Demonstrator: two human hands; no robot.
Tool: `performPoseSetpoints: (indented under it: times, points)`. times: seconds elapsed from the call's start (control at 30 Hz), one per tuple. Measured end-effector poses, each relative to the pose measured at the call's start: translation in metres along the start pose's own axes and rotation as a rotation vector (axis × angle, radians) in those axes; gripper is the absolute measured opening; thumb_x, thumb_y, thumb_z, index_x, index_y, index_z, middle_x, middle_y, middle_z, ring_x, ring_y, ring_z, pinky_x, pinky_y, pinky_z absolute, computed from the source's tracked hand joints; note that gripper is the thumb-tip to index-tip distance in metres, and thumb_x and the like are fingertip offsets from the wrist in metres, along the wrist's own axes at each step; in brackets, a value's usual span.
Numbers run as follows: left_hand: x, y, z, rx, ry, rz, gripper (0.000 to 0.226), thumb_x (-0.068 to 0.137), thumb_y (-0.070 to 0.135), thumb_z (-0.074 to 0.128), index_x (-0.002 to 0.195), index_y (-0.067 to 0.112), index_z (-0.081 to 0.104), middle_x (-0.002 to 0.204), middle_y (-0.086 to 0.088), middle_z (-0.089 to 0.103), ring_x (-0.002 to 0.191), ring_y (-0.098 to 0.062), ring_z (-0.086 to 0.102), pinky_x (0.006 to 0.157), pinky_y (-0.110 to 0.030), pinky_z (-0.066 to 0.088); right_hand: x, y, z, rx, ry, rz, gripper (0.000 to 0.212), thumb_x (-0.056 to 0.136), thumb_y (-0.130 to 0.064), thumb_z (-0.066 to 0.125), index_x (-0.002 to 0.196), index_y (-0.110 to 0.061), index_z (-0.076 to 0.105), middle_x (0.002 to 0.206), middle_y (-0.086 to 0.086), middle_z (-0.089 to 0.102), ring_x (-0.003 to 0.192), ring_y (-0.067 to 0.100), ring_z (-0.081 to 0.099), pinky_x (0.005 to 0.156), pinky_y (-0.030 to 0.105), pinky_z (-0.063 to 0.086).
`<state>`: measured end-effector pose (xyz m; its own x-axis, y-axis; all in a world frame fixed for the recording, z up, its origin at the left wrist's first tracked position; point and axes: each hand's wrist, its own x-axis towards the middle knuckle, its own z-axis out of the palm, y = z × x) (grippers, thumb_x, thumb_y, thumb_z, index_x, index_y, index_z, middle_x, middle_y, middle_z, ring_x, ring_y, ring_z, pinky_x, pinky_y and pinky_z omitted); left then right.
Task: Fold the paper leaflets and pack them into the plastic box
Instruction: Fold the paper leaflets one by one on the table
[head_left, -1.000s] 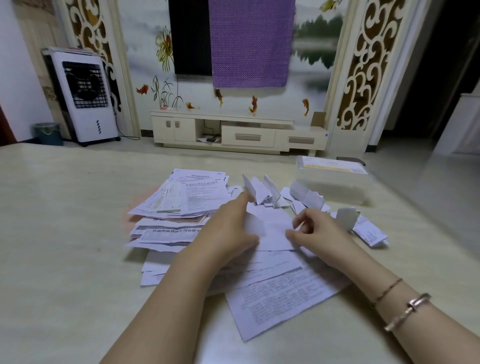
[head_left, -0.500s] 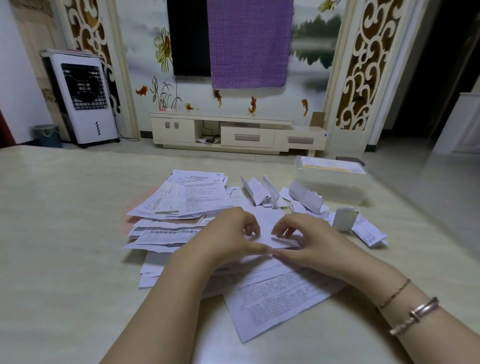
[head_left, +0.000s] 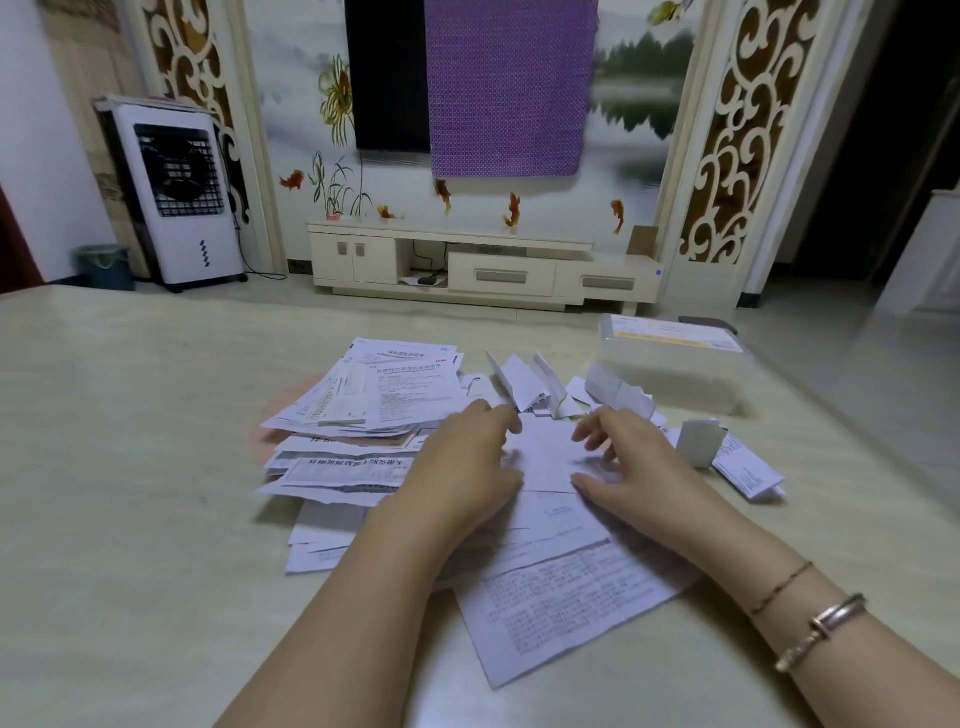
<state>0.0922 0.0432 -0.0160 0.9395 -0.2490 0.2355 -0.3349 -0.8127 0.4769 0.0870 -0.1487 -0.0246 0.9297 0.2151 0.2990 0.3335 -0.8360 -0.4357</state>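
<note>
A white leaflet lies partly folded on the pale table, between my two hands. My left hand rests on its left edge with the fingers spread. My right hand presses its right side, thumb flat along the near fold and fingers lifted. A loose pile of unfolded printed leaflets sits to the left. Several folded leaflets stand behind the hands. The clear plastic box stands at the back right with a printed sheet inside.
A large printed sheet lies under my forearms near the front. One small folded leaflet stands at the right, beside a flat one. Beyond the table are a TV cabinet and a white air cooler.
The hands came together over the leaflet, pinching its near edge, then spread apart again. The leaflet now lies flatter, with my right thumb along its fold.
</note>
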Motion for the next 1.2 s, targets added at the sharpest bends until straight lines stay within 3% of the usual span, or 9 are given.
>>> performPoseSetpoints:
  times: [0.1,0.3,0.47,0.6,0.73,0.83,0.97,1.1,1.2]
  points:
    - [0.001,-0.002,-0.001,0.007,0.014,0.010,0.025,0.088,0.016,0.057,0.111,0.025,0.060,0.113,0.004,0.051,0.102,-0.018,0.051,0.081,-0.030,0.042,-0.004,-0.003,-0.006,-0.006,-0.059,-0.082,0.028,0.084,-0.034,0.065,0.107,-0.037,0.051,0.113,-0.019,0.047,0.110,0.004,0.042,0.094,0.028,0.038]
    - [0.000,-0.001,-0.007,-0.004,-0.021,0.010,0.006,0.083,0.024,0.065,0.088,0.026,0.068,0.102,0.009,0.058,0.089,-0.009,0.054,0.068,-0.025,0.037,-0.010,-0.008,-0.016,-0.151,-0.131,-0.172,0.022,0.088,-0.031,0.059,0.109,-0.035,0.058,0.107,-0.019,0.060,0.102,0.002,0.051,0.089,0.027,0.043]
    - [-0.001,0.000,-0.006,-0.013,-0.016,0.004,0.035,0.076,0.039,0.074,0.105,0.026,0.060,0.108,0.005,0.049,0.096,-0.014,0.049,0.076,-0.029,0.041,-0.007,-0.008,-0.014,-0.294,-0.015,-0.213,0.016,0.085,-0.025,0.052,0.097,-0.028,0.063,0.087,-0.011,0.065,0.085,0.011,0.057,0.073,0.030,0.045]
    - [-0.001,0.003,-0.007,-0.171,0.102,-0.075,0.042,0.081,0.033,0.072,0.112,0.020,0.047,0.102,0.002,0.052,0.088,-0.018,0.056,0.075,-0.032,0.046,-0.006,-0.006,-0.013,-0.068,0.026,-0.106,0.010,0.086,-0.021,0.051,0.080,-0.023,0.058,0.077,-0.006,0.062,0.074,0.010,0.055,0.070,0.037,0.048]
    - [-0.001,0.014,-0.012,-0.465,-0.019,-0.135,0.052,0.077,0.036,0.078,0.116,0.025,0.046,0.101,0.009,0.066,0.088,-0.004,0.066,0.064,-0.019,0.046,-0.005,-0.011,-0.012,0.137,0.016,-0.069,0.011,0.086,-0.020,0.057,0.078,-0.024,0.063,0.073,-0.004,0.062,0.062,0.004,0.048,0.057,0.020,0.036]
    - [-0.001,0.018,-0.013,-0.531,-0.087,-0.113,0.052,0.077,0.028,0.079,0.119,0.028,0.048,0.104,0.010,0.069,0.090,-0.002,0.068,0.062,-0.012,0.044,-0.002,-0.014,-0.009,0.251,-0.015,-0.072,0.011,0.087,-0.018,0.060,0.080,-0.023,0.068,0.076,-0.006,0.065,0.067,0.001,0.051,0.058,0.016,0.034]
    - [0.002,0.016,-0.012,-0.559,-0.029,-0.081,0.021,0.080,0.001,0.069,0.093,0.016,0.063,0.082,0.000,0.073,0.075,-0.012,0.072,0.067,-0.022,0.050,-0.002,-0.018,-0.004,0.418,-0.006,-0.031,0.010,0.084,-0.015,0.067,0.089,-0.023,0.065,0.081,-0.007,0.069,0.065,0.002,0.057,0.057,0.012,0.037]
    - [0.002,0.013,-0.016,-0.602,0.011,-0.112,0.017,0.081,-0.004,0.063,0.083,0.013,0.066,0.070,-0.001,0.072,0.070,-0.015,0.073,0.068,-0.027,0.050,0.001,-0.019,-0.002,0.492,0.142,0.059,0.029,0.082,-0.015,0.070,0.098,-0.027,0.048,0.101,-0.013,0.058,0.084,0.004,0.059,0.069,0.019,0.045]
    - [0.000,0.011,-0.021,-0.643,-0.021,-0.150,0.018,0.081,-0.003,0.063,0.082,0.014,0.065,0.067,-0.001,0.071,0.069,-0.014,0.072,0.071,-0.030,0.050,0.005,-0.023,-0.006,0.647,0.137,0.061,0.028,0.084,-0.003,0.065,0.099,-0.024,0.055,0.099,-0.008,0.064,0.089,0.011,0.062,0.077,0.023,0.049]
